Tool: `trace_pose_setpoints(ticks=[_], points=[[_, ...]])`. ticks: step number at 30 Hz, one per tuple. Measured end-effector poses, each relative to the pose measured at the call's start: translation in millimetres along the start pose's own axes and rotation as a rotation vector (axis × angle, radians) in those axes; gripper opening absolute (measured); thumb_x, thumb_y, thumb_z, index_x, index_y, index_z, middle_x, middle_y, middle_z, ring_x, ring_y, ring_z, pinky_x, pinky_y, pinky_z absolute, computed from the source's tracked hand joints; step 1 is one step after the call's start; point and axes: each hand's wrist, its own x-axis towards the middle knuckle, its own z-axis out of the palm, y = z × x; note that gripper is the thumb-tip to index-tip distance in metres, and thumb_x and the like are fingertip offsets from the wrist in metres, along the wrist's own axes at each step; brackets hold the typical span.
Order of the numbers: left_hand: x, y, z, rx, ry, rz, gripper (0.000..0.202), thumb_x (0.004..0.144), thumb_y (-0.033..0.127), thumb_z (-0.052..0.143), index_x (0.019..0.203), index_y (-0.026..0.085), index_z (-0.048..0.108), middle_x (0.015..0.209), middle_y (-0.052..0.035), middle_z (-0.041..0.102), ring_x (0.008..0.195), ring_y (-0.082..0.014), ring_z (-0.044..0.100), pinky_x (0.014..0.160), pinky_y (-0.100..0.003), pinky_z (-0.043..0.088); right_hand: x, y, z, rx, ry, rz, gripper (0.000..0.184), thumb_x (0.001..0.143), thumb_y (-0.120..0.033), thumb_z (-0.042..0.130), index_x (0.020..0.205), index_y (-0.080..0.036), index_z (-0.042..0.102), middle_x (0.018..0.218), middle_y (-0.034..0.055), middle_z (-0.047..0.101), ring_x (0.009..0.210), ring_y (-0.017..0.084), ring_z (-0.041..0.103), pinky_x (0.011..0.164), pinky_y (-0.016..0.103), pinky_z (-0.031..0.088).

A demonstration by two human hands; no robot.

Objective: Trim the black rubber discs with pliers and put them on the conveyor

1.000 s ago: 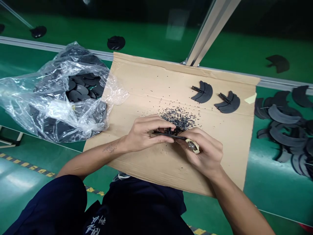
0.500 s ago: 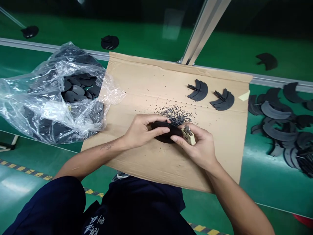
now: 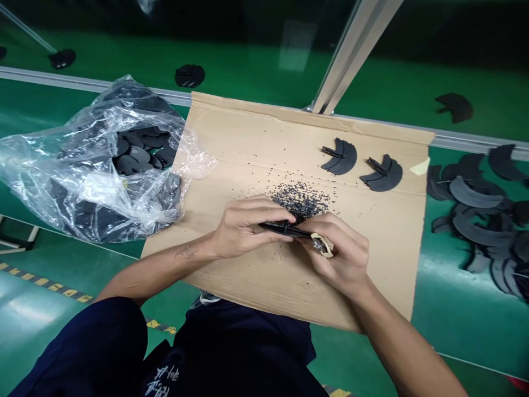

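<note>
My left hand (image 3: 248, 226) pinches a thin black plastic disc (image 3: 285, 227) above the cardboard, thumb below and fingers over the top. The disc is seen nearly edge-on, with a small raised piece on its upper side. Closed at the disc's right end, my right hand (image 3: 341, 248) holds a small cream-coloured tool (image 3: 324, 246) with metal showing in it. Its fingertips meet the disc's edge, and the tool's working end is hidden. Just beyond both hands lies a heap of small black scraps (image 3: 303, 197) on the cardboard sheet (image 3: 239, 286).
A clear plastic bag (image 3: 95, 187) with many black discs stands at left. Two curved black parts with stems, one of them a crescent piece (image 3: 345, 157), lie at the cardboard's back right. Loose black crescents (image 3: 475, 190) pile up on the green table. A metal post (image 3: 351, 55) rises behind.
The disc has tilted from showing its broad face to nearly edge-on. My right hand has turned with the tool, its fingers now curled closer at the disc's right end. The view has shifted slightly.
</note>
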Motion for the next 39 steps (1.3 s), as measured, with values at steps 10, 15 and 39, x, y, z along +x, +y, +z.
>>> trace_pose_setpoints(ticks=[10, 15, 39], points=[[0, 2, 0.9, 0.039, 0.001, -0.016, 0.015, 0.088, 0.030, 0.075, 0.100, 0.021, 0.077, 0.088, -0.0047, 0.079, 0.081, -0.0149, 0.073, 0.076, -0.028, 0.060, -1, 2, 0, 0.042, -0.007, -0.013, 0.022, 0.085, -0.005, 0.063, 0.098, -0.022, 0.067, 0.084, 0.0048, 0.069, 0.073, 0.016, 0.065, 0.063, 0.029, 0.053], [0, 1, 1.5, -0.036, -0.039, -0.038, 0.024, 0.089, 0.031, 0.073, 0.110, 0.020, 0.075, 0.098, -0.0074, 0.079, 0.094, -0.0165, 0.073, 0.086, -0.031, 0.060, 0, -2, 2, 0.062, 0.025, 0.049, 0.016, 0.086, -0.008, 0.066, 0.092, -0.022, 0.067, 0.081, 0.0032, 0.069, 0.071, 0.016, 0.066, 0.064, 0.030, 0.053], [0, -1, -1.6, -0.003, -0.099, 0.033, 0.018, 0.085, 0.022, 0.078, 0.101, 0.016, 0.072, 0.089, -0.0061, 0.078, 0.082, -0.0137, 0.071, 0.079, -0.028, 0.055, 4, 4, -15, -0.682, -0.080, -0.139, 0.005, 0.092, -0.016, 0.061, 0.093, -0.018, 0.066, 0.071, 0.0026, 0.064, 0.066, 0.015, 0.050, 0.062, 0.031, 0.038]])
